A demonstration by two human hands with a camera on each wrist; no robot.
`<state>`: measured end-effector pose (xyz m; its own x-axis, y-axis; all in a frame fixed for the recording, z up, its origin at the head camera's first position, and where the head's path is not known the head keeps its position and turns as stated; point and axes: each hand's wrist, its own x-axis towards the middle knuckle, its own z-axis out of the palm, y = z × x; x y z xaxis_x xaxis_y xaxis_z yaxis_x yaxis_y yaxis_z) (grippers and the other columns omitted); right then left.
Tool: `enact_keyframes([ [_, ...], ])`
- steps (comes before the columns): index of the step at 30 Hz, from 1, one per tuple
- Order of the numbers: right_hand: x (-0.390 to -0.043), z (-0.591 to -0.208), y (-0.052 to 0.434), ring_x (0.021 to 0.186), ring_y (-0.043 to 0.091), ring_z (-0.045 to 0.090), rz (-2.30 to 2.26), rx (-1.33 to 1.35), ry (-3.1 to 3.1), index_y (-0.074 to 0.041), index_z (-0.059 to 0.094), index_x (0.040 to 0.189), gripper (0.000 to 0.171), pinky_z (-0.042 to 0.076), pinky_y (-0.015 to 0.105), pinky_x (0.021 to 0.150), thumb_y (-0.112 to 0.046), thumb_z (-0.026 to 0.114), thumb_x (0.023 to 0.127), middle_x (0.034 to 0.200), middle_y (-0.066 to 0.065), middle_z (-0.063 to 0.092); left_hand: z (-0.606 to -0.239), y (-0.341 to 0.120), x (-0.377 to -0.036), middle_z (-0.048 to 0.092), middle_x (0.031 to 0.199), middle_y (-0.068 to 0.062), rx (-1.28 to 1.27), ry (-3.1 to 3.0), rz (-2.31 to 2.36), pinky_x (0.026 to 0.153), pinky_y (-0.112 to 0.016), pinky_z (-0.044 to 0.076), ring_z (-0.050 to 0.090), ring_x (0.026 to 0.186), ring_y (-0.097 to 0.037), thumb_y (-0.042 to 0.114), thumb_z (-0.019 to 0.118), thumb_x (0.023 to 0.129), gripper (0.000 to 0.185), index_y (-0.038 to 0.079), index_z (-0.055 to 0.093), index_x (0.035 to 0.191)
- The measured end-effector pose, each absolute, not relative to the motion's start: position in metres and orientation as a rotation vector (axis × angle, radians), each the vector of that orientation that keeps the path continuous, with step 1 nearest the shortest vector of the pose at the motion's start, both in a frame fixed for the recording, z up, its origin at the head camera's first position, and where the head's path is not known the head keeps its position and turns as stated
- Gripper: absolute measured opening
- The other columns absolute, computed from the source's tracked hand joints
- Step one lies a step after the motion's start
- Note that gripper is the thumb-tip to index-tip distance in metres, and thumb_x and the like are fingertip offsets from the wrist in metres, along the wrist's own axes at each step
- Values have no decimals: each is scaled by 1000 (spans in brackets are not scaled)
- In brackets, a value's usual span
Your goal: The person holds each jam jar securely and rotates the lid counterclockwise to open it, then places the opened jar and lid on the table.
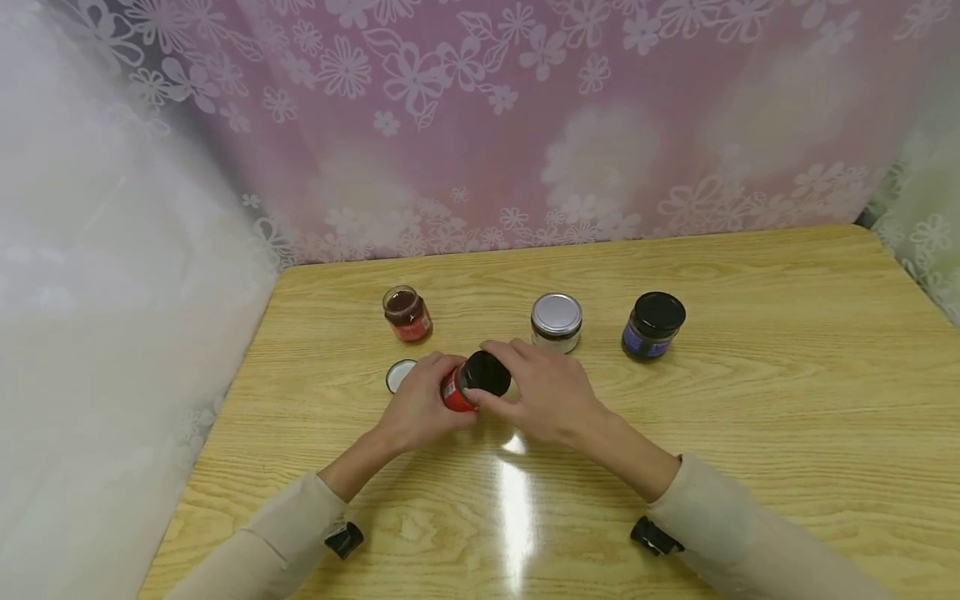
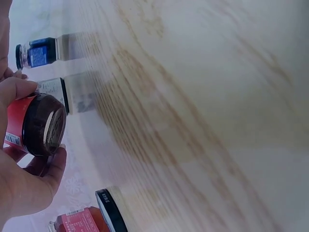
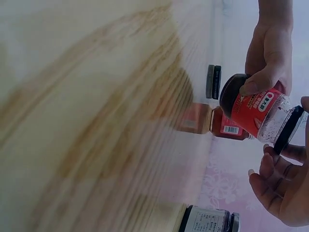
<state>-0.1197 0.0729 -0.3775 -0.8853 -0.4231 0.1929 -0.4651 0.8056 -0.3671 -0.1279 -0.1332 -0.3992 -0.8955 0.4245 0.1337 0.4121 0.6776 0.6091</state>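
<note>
My left hand grips a glass jar with a red label round its body, holding it tilted above the table. On top of that jar is a black lid, and my right hand holds the lid's rim between thumb and fingers. Dark contents show at the jar's base in the right wrist view, with clear, speckled glass near the lid. Just beyond my left hand stands a lidless jar with a red label. A loose lid lies beside the left hand, partly covered by it.
Behind my right hand a jar with a silver lid stands on the wooden table. Farther right is a black-lidded jar with a blue-purple label. A pink flowered curtain hangs along the table's back edge.
</note>
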Motion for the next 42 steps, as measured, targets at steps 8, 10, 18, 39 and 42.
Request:
enact_keyframes([
  [8, -119, -377, 69, 72, 15, 57, 595, 689, -2853, -21, 58, 114, 56, 45, 33, 53, -68, 46, 85, 96, -3, 62, -397, -132, -124, 58, 104, 1, 734, 2846, 987, 69, -26, 49, 53, 90, -12, 27, 80, 68, 54, 11, 62, 116],
  [10, -119, -377, 69, 67, 13, 55, 599, 697, -2834, -20, 58, 108, 52, 43, 30, 50, -66, 48, 85, 91, -4, 63, -397, -133, -123, 58, 103, 3, 745, 2845, 975, 69, -25, 49, 52, 90, -11, 28, 79, 67, 54, 12, 62, 116],
  [18, -118, -376, 69, 56, 8, 47, 651, 726, -2787, -21, 58, 95, 44, 37, 27, 43, -62, 55, 80, 74, -10, 57, -398, -136, -120, 60, 98, 9, 809, 2669, 1055, 65, -24, 50, 56, 82, -5, 26, 78, 71, 49, 17, 61, 116],
  [39, -119, -371, 81, 74, 7, 55, 684, 1083, -2629, -21, 63, 114, 49, 43, 24, 53, -54, 62, 79, 94, -6, 62, -394, -141, -117, 62, 86, 15, 966, 2465, 1169, 66, -25, 52, 60, 76, -4, 26, 78, 73, 33, 21, 61, 101],
  [42, -120, -371, 83, 75, 6, 54, 688, 1128, -2621, -22, 62, 115, 47, 43, 23, 54, -53, 62, 79, 96, -8, 61, -394, -142, -117, 62, 86, 15, 972, 2458, 1150, 68, -25, 52, 61, 78, -3, 26, 78, 73, 34, 21, 62, 101],
])
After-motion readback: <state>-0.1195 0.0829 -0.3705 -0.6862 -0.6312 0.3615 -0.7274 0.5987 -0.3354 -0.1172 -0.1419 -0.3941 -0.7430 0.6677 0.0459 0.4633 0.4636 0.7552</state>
